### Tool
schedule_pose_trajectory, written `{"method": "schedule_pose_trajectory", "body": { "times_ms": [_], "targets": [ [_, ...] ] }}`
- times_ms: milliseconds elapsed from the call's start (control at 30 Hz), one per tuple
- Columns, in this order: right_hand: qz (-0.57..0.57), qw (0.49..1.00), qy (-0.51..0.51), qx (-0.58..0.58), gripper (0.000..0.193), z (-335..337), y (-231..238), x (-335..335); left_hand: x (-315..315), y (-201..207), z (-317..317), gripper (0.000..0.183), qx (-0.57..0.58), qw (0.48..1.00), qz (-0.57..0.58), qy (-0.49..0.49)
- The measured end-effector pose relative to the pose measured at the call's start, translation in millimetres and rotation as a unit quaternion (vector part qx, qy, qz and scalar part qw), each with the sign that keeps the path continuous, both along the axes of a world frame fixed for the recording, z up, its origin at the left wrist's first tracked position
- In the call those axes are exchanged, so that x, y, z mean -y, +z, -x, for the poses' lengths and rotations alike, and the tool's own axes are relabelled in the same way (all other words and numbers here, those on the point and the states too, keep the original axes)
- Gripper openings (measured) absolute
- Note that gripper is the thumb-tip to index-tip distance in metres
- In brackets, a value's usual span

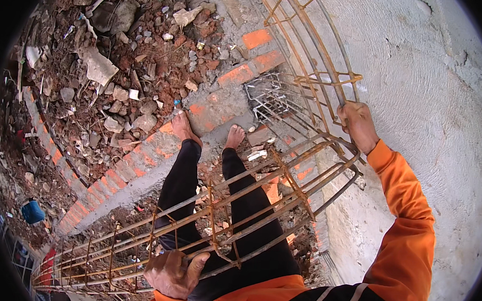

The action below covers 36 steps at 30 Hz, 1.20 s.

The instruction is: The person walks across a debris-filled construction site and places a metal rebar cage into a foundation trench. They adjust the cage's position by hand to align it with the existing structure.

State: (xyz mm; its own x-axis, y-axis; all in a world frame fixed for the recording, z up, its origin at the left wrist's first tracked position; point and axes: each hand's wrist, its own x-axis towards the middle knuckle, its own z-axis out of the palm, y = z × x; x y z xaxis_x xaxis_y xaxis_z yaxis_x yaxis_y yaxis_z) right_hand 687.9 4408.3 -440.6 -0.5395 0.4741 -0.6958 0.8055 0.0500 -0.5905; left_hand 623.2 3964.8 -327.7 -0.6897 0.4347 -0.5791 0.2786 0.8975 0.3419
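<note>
Left hand clenched on long, rust-brown steel rebar cage; its long axis runs from left of that hand up-right to just below right hand, fisted round rusty steel bar.

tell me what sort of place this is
Most likely a building site: there is a cage of rusty rebar, rows of orange-and-grey brickwork and rubble-strewn soil.

Reddish-brown soil, loose stones (many small), a pale broken slab, a blue object
</note>
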Motion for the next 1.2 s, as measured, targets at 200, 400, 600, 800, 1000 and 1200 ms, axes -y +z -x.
{"method": "schedule_pose_trajectory", "body": {
  "times_ms": [200,400,600,800,1000,1200],
  "targets": [
    [-0.005,0.999,0.045,-0.002,0.022,-3.0,-9.7,-14.9,-11.1,8.9,2.9,0.056,0.036,0.999,0.006,0.017],
    [-0.023,0.999,0.039,0.004,0.024,-7.1,-21.3,-20.8,-16.8,0.3,5.1,0.055,0.023,1.0,-0.011,0.009],
    [-0.069,0.997,0.029,-0.013,0.027,-0.4,-20.7,-6.9,-9.2,-18.0,1.8,0.055,-0.016,0.999,-0.039,-0.011],
    [-0.037,0.999,-0.012,0.014,0.027,8.1,-0.8,-6.0,-15.8,-21.1,0.6,0.058,0.051,0.999,-0.001,0.016],
    [-0.059,0.998,0.018,0.027,0.026,5.3,4.9,-14.9,-4.8,-28.8,3.4,0.06,0.043,0.999,0.017,0.004],
    [-0.035,0.998,-0.033,0.03,0.026,6.7,16.2,-13.8,4.1,-32.6,4.1,0.06,0.029,0.999,0.014,-0.004]
  ]
}}
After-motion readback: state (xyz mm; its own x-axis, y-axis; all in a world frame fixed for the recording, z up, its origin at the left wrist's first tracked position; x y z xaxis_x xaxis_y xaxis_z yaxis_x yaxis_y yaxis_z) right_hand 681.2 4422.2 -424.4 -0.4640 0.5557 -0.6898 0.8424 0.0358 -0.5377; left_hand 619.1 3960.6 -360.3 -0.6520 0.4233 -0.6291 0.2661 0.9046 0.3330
